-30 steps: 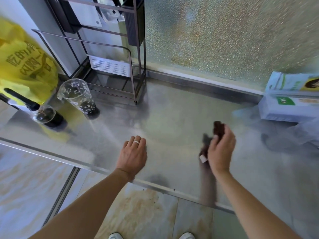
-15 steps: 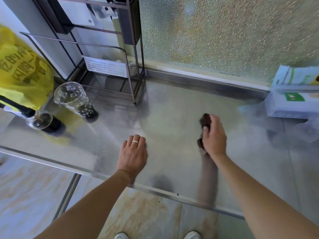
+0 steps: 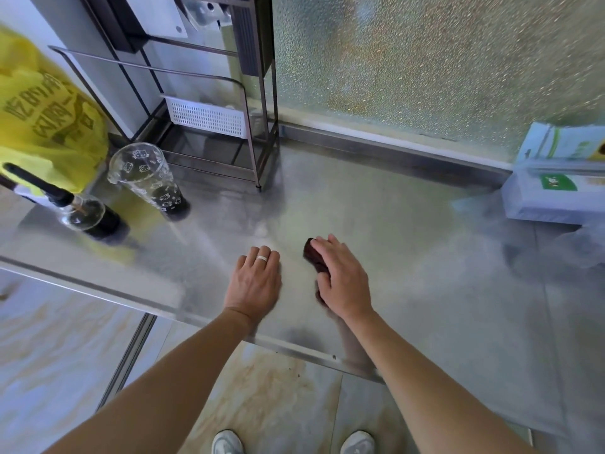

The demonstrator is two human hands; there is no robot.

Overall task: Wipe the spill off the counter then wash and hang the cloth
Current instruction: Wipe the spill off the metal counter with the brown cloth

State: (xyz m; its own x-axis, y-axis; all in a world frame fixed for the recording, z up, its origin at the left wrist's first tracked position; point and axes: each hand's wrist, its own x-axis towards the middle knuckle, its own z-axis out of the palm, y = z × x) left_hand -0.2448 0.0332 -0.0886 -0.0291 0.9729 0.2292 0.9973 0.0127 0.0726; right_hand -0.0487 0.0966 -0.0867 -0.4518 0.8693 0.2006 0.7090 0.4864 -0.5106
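Cloth (image 3: pixel 313 257): dark brown, bunched, lying on the steel counter (image 3: pixel 409 244) near its front edge, mostly covered by the right hand (image 3: pixel 340 283). Only its far end and a strip along the hand's left side show. No spill can be made out on the metal around it.

Right hand: palm down on the cloth, fingers (image 3: pixel 324 245) held together and bent over it, pressing it to the counter. Whether the thumb is tucked under the cloth cannot be told.

Left hand (image 3: pixel 257 283): flat on the bare counter just beside the cloth, not touching it. Fingers nearly straight and close together; a ring (image 3: pixel 262 258) sits on one of them.

Counter, left side: a tall glass (image 3: pixel 149 181) printed with cat figures, dark liquid in its lower part, stands upright. Further left a round glass bottle (image 3: pixel 86 216) with a black spout (image 3: pixel 36 185) also holds dark liquid. A yellow bag (image 3: pixel 39 122) with printed characters lies behind both.

Counter, back left: a wire rack (image 3: pixel 209 103) carries a white perforated basket (image 3: pixel 206 116). Frosted glass (image 3: pixel 425 60) runs along the back.

Counter, far right: stacked boxes (image 3: pixel 556 188) with green labels.

Below the front edge: tiled floor (image 3: pixel 262 388) with brownish stains, and the toes of two light shoes (image 3: pixel 226 442).
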